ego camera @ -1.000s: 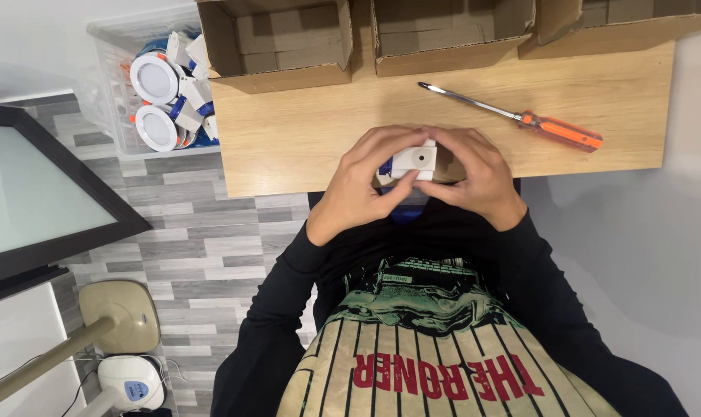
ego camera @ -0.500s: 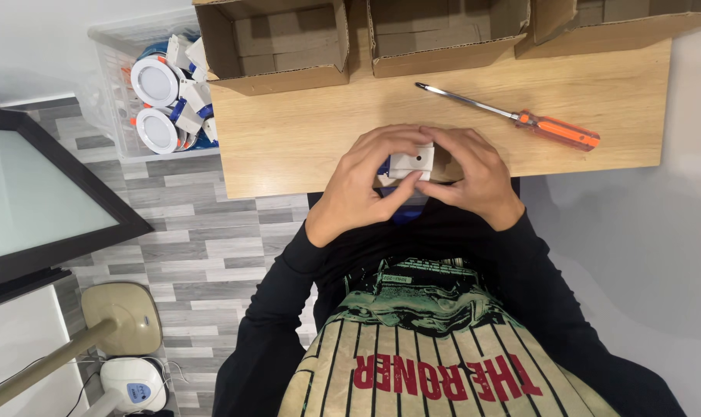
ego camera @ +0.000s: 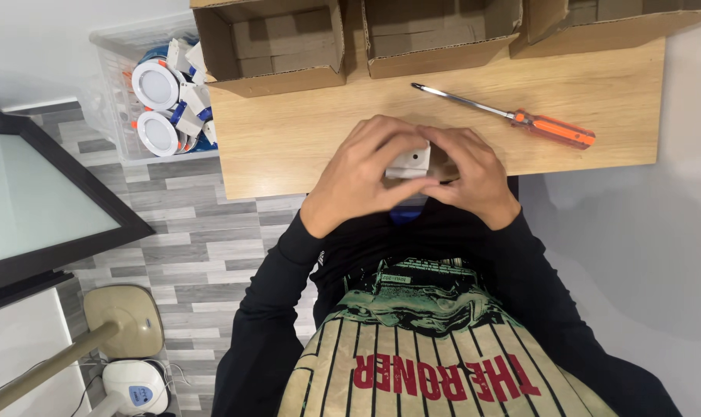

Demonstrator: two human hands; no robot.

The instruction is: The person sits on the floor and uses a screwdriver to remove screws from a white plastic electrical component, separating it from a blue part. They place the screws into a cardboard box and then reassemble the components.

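Both my hands meet over the near edge of the wooden table (ego camera: 289, 139). My left hand (ego camera: 362, 174) and my right hand (ego camera: 466, 174) together grip a small white plastic box (ego camera: 410, 161), with the fingers wrapped over its top and sides. Only its upper face shows; a blue part (ego camera: 407, 211) peeks out below the hands. An orange-handled screwdriver (ego camera: 513, 116) lies on the table just beyond my right hand, untouched.
Three open cardboard boxes (ego camera: 269, 46) stand along the table's far edge. A clear plastic bin (ego camera: 126, 85) with round white lamp fittings sits at the table's left. A dark-framed panel (ego camera: 34, 193) and a lamp base (ego camera: 123, 316) are on the floor at left.
Both hands have closed a little more over the white box, hiding more of it. The screwdriver has not moved.
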